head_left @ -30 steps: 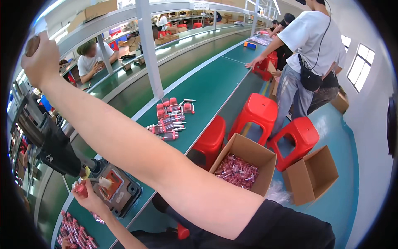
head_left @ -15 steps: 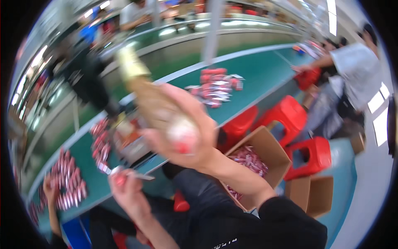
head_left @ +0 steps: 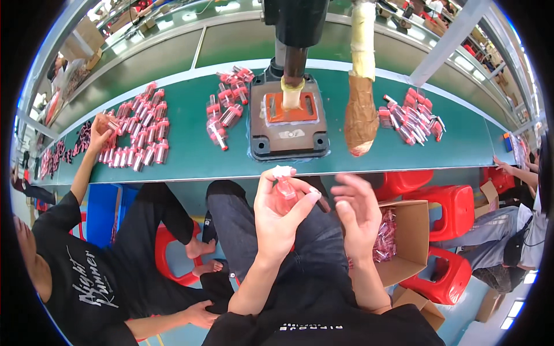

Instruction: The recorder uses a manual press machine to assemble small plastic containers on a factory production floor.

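In front of my body, my left hand (head_left: 277, 213) is closed around a small see-through red container (head_left: 284, 191), upright between fingers and thumb. White wrapping covers some of its fingertips. My right hand (head_left: 358, 216) is raised beside it, fingers apart, holding nothing. Above my right hand hangs a brown-taped hand tool (head_left: 360, 115) on a pale yellow-wrapped line. Past the table's edge, straight ahead, stands a bench press (head_left: 288, 127) with an orange pad (head_left: 293, 109) under its tip.
Clear tubes with red ends lie in piles to the left (head_left: 138, 127), beside the press (head_left: 225, 104), and to the right (head_left: 412, 115). A cardboard box (head_left: 412, 236) of tubes stands by my right side, near red stools (head_left: 450, 213). A co-worker's hand (head_left: 103, 130) reaches into the left pile.
My right hand has let go of the taped tool, which now hangs above the table. My head view has swung, bringing the press to the centre. My left hand still holds the red container.
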A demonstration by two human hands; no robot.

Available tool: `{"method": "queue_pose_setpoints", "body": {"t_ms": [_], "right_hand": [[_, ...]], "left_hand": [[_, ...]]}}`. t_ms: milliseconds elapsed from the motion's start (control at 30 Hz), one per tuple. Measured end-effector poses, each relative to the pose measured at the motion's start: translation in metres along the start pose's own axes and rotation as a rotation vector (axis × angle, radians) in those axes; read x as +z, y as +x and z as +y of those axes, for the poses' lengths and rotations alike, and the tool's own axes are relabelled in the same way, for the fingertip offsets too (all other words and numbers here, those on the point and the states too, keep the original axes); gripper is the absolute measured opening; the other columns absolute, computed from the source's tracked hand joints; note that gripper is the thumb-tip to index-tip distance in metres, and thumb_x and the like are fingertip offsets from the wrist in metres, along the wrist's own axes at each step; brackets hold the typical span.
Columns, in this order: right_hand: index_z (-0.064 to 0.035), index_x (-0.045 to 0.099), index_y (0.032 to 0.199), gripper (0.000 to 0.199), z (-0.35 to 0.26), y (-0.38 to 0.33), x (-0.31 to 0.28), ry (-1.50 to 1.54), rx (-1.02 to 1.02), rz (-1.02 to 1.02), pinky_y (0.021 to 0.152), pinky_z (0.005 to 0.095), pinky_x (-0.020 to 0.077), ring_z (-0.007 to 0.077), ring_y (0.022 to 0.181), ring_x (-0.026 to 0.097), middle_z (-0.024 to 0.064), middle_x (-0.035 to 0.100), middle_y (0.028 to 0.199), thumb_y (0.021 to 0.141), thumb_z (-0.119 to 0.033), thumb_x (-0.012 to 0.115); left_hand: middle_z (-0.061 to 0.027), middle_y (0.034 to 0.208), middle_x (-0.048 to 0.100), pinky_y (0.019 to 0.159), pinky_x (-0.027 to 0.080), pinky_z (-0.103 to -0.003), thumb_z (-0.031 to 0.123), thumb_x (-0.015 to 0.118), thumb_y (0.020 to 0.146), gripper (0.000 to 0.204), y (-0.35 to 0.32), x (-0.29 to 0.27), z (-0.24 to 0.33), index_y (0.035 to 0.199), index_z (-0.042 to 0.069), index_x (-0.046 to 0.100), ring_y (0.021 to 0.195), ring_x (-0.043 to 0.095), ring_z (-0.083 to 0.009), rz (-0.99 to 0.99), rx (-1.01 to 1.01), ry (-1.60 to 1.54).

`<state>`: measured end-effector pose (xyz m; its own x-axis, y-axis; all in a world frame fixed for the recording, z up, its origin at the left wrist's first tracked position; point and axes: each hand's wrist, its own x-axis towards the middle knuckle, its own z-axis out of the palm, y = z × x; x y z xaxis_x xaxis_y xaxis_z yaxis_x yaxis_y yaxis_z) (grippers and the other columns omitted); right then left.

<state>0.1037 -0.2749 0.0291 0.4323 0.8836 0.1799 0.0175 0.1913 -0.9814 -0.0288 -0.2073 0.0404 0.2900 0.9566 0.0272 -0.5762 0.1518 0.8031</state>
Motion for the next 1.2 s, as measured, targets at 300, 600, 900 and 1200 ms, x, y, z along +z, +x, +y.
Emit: {"method": "queue_pose_setpoints", "body": {"t_ms": [300,600,900,1200], "right_hand": [[0.0032,0.060,0.122,0.030,0.003,-0.010,0.011,0.128,0.159,-0.093,0.080,0.0251,0.0541,0.0135,0.093,0.065,0.0090,0.068,0.102,0.092,0.000,0.062],[-0.0012,0.054,0.112,0.017,0.005,-0.005,-0.003,0.263,0.210,-0.011,0.062,0.0201,0.0387,0.0060,0.067,0.047,-0.0003,0.052,0.082,0.097,-0.007,0.051],[0.0026,0.059,0.119,0.024,0.004,0.000,-0.010,0.364,0.407,-0.030,0.086,0.0199,0.0463,0.0049,0.097,0.057,0.0014,0.062,0.106,0.098,-0.008,0.059],[-0.0055,0.068,0.105,0.016,0.024,0.008,-0.040,0.138,0.327,0.129,0.051,0.0162,0.0291,-0.0024,0.060,0.041,-0.0108,0.053,0.076,0.095,-0.017,0.064]], "left_hand": [[-0.0092,0.100,0.063,0.079,0.051,-0.027,-0.008,0.067,0.085,0.047,-0.004,0.009,-0.006,0.123,0.003,0.042,0.083,0.062,-0.0132,-0.017,0.051,0.134],[-0.0135,0.124,0.055,0.096,0.044,-0.034,0.000,0.052,0.095,0.045,-0.010,0.009,-0.010,0.136,0.003,0.034,0.113,0.057,-0.0190,-0.160,-0.044,0.127],[-0.0178,0.147,0.040,0.113,0.030,-0.035,0.000,0.046,0.099,0.056,-0.009,0.014,-0.034,0.149,0.003,0.022,0.136,0.041,-0.0232,-0.237,-0.099,0.101],[-0.0160,0.149,0.039,0.114,0.028,-0.036,0.002,0.049,0.098,0.060,-0.011,0.001,-0.043,0.151,0.004,0.021,0.138,0.039,-0.0235,-0.356,-0.207,0.221]]}}
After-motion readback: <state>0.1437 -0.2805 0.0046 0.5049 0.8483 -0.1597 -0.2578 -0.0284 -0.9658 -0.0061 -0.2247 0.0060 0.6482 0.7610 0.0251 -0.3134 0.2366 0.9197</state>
